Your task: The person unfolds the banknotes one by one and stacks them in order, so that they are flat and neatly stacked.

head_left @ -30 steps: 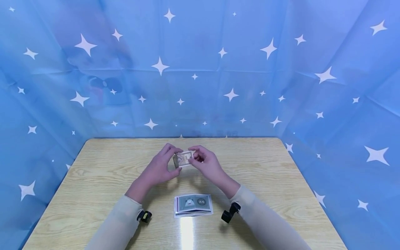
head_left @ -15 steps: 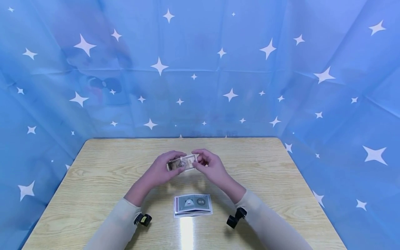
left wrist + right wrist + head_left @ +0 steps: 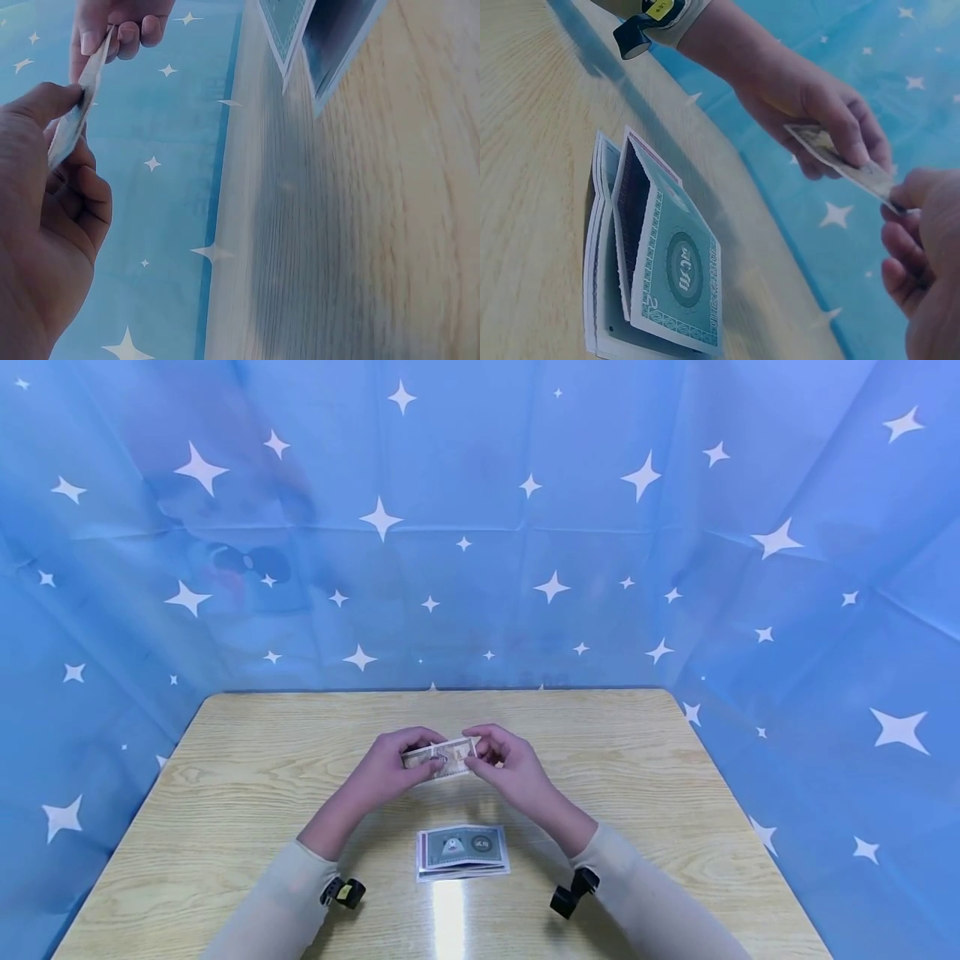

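A brownish paper banknote (image 3: 455,755) is held up above the table between both hands, slightly tilted. At its left part, my left hand (image 3: 384,770) pinches it, with the thumb (image 3: 56,101) across the front and the other fingers curled behind. The right end is pinched by my right hand (image 3: 517,770) between thumb and forefinger; its other fingers are curled. From the left wrist view the note appears nearly edge-on. Nearer the person lies a small pile of green-faced notes (image 3: 467,850), folded and standing partly ajar in the right wrist view.
The wooden table (image 3: 637,777) reaches back to a blue curtain (image 3: 480,585) with white stars, which also hangs at both sides. Black wrist cameras (image 3: 574,893) sit at the cuffs. Light glares on the table just below the pile.
Both hands have come slightly lower, and the right has shifted a little rightward. More of the note's length shows between them. The left thumb now lies over its front. The pile stays put.
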Demonstrator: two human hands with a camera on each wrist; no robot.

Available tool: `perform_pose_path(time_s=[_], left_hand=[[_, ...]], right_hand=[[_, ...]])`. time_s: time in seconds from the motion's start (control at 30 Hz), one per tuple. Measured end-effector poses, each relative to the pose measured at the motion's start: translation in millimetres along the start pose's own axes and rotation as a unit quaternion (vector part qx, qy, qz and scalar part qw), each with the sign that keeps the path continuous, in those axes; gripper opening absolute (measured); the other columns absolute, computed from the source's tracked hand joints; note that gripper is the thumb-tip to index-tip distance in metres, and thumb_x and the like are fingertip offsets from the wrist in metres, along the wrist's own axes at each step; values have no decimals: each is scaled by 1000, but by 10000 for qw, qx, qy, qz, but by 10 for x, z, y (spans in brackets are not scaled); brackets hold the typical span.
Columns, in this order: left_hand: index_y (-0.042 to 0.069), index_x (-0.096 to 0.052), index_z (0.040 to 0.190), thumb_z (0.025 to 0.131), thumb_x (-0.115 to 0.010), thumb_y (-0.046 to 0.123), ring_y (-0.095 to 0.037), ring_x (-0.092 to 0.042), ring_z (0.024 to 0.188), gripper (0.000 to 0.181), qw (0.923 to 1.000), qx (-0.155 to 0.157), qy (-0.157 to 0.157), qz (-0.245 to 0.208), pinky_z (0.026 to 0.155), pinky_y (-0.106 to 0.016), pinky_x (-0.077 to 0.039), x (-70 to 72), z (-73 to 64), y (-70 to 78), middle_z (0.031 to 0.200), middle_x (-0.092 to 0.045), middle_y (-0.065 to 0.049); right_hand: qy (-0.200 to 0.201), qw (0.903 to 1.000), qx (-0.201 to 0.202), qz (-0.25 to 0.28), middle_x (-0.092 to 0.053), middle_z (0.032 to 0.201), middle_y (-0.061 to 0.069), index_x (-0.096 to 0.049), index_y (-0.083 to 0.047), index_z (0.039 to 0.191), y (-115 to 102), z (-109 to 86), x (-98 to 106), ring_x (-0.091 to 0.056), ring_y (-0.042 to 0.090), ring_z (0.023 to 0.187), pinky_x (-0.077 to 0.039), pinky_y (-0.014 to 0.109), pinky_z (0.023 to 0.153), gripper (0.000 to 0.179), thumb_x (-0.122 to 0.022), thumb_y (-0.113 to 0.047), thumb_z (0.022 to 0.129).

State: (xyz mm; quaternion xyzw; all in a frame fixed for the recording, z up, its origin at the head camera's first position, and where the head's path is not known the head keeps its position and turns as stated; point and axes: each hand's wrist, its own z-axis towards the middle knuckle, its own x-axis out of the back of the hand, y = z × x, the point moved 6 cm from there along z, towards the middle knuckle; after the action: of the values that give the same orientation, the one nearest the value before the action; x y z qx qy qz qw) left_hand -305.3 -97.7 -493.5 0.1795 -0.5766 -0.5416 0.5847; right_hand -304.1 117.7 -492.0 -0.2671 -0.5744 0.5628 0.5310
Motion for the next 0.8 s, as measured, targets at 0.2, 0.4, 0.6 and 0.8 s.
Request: perform_pose_path(time_s=[0.2,0.4,0.6,0.8], left_hand=[[20,-78,121,100,-83,11,-13,-74,97,22,10000,-16,68,-67,96,-42,-60,-8,-6,12,101,-77,10],[21,-81,117,100,-85,13,-16,-74,102,19,9991,172,315,-230,91,-41,-61,-7,-28,-19,106,-79,10],[19,-83,113,101,-85,19,-20,-72,104,12,9958,452,521,-604,89,-41,-59,-35,-45,-12,108,-80,4],[17,-83,110,101,-83,16,-21,-71,94,8,9956,470,423,-688,77,-34,-60,-77,-55,43,105,-80,2]], right_hand=[[27,10000,-1,13,-70,95,3,-72,-13,138,13,-17,-6,-62,21,81,-52,27,72,38,-78,-3,102],[90,9998,46,154,-70,95,4,-71,-12,139,5,-38,-3,-62,19,81,-52,27,72,40,-78,-2,101],[173,9991,70,369,-69,91,6,-69,-9,140,-5,-79,0,-63,19,78,-52,25,71,42,-77,1,100],[236,9970,-26,740,-71,90,16,-71,3,127,9,-123,-3,-69,23,77,-61,29,72,26,-75,2,102]])
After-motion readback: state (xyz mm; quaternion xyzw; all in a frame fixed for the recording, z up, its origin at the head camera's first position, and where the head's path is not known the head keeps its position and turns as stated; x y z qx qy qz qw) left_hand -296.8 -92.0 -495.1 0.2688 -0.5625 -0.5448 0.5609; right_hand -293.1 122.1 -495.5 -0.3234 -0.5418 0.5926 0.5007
